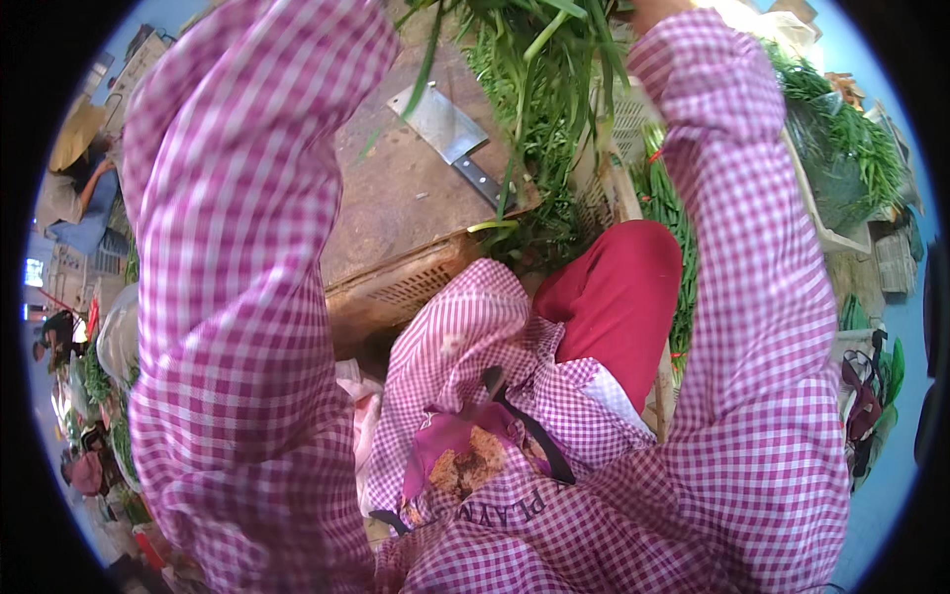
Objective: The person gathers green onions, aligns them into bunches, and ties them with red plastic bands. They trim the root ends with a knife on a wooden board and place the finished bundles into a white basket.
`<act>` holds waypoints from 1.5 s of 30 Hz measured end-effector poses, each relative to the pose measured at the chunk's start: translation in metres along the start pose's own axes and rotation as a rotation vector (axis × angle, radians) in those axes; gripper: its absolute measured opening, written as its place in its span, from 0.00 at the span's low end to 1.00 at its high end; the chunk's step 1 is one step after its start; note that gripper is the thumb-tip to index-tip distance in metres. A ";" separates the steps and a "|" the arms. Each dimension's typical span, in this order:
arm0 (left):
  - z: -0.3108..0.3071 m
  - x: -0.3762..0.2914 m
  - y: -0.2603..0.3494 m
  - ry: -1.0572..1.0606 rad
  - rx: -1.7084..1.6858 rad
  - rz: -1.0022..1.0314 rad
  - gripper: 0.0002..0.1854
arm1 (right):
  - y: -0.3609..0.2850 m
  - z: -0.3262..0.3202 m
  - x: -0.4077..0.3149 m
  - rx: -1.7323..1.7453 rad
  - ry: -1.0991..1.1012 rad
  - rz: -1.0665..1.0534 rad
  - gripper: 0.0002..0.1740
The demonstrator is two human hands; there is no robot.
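My right hand (657,10) shows only in part at the top edge, beside a loose bunch of long green leafy stalks (553,44); its fingers are hidden. My left hand is out of view, its checked sleeve running off the top of the picture. Before me a cleaver (445,126) with a black riveted handle lies flat on a worn brown board (378,215). The handle points toward the board's near right corner. One pale green stalk (493,225) lies across that corner.
Under the board is a slotted plastic crate (408,289). Cut greens are heaped right of the board, near another crate (629,119). Bundled greens (660,193) lie past my red-trousered knee. A tub (820,215) of bagged greens stands far right. Another person (82,193) sits far left.
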State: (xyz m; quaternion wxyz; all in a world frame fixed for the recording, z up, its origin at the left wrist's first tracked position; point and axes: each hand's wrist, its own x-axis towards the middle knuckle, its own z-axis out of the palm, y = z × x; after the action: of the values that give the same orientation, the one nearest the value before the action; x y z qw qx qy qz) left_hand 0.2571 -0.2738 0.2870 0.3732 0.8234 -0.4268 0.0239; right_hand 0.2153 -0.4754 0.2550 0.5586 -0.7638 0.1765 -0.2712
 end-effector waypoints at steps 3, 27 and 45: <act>0.014 -0.068 -0.005 0.361 0.050 0.283 0.20 | 0.037 -0.026 0.006 -0.055 0.084 -0.276 0.38; 0.193 -0.421 -0.146 -0.662 -0.150 -0.913 0.23 | 0.418 0.226 -0.340 -1.070 -0.412 0.599 0.55; 0.308 -0.448 -0.280 -0.315 -0.341 -1.426 0.21 | 0.395 0.231 -0.398 -0.705 -0.348 1.074 0.38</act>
State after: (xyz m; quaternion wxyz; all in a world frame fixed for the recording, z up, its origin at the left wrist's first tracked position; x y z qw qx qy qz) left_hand 0.0886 -0.0623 -0.2623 0.3549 0.8248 0.1643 -0.4083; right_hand 0.0551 -0.1961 -0.2588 0.3531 -0.7394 0.5178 0.2459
